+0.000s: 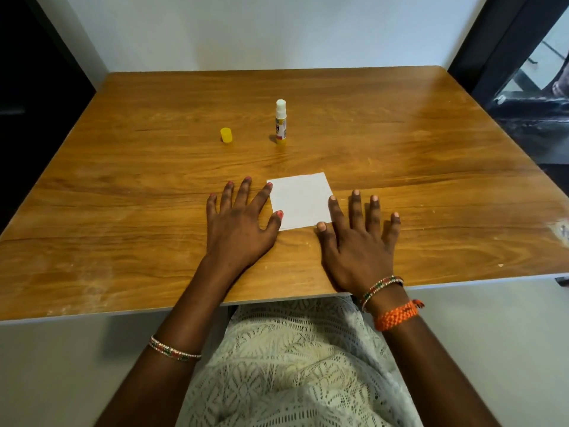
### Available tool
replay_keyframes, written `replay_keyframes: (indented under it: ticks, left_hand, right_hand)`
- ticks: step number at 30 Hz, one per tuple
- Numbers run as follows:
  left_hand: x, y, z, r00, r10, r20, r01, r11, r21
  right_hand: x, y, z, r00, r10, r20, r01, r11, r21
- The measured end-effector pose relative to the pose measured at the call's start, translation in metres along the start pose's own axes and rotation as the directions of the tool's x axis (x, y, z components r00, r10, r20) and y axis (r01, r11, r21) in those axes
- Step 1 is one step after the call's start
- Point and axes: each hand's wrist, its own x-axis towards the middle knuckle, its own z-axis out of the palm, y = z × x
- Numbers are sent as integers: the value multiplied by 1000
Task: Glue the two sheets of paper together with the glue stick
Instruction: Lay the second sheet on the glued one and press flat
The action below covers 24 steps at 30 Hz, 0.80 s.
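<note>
White square paper (300, 201) lies on the wooden table (400, 149), my flat left hand (238, 223) and right hand (358, 241) touching its sides, fingers spread. Beyond stands the uncapped yellow glue stick (280, 122), its yellow cap (226, 135) apart.

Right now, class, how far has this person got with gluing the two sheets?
Looks nearly done. The glue stick stands uncapped on the table, its yellow cap lying apart to its left. Only one white paper square shows, probably the sheets already stacked. In hand: the left hand and right hand lie flat, fingertips on the paper's side edges. Likely left: recapping the stick.
</note>
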Motion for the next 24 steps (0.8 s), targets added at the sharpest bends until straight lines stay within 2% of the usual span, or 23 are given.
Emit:
replay_keyframes:
  ticks: [4,8,10,12,18,21,24]
  left_hand:
    - [-1,0,0,1000,6,-5,-6,1000,-2]
    - [0,0,-1,1000,9,14,-9,1000,-12]
    - [0,0,0,1000,12,20,-12,1000,-4]
    - [0,-1,0,1000,13,17,-13,1000,-3]
    - [0,-1,0,1000,24,13,-24,1000,-12]
    - [0,-2,0,1000,22,9,-22,1000,-4]
    - [0,-1,-1,1000,17,19,-17,1000,-15]
  right_hand:
    - [-19,-9,1,1000,18,-24,-18,1000,8]
    - [-28,-36,4,986,-161,-45,163,986,27]
    - [-30,-42,4,978,-203,-36,204,978,30]
    - [-27,-37,1,983,-180,-20,181,983,20]
    - [-12,10,-20,995,19,101,-23,999,39]
    - [-7,5,-26,990,28,137,-30,999,16]
    - [8,-23,-24,991,-44,125,42,999,17]
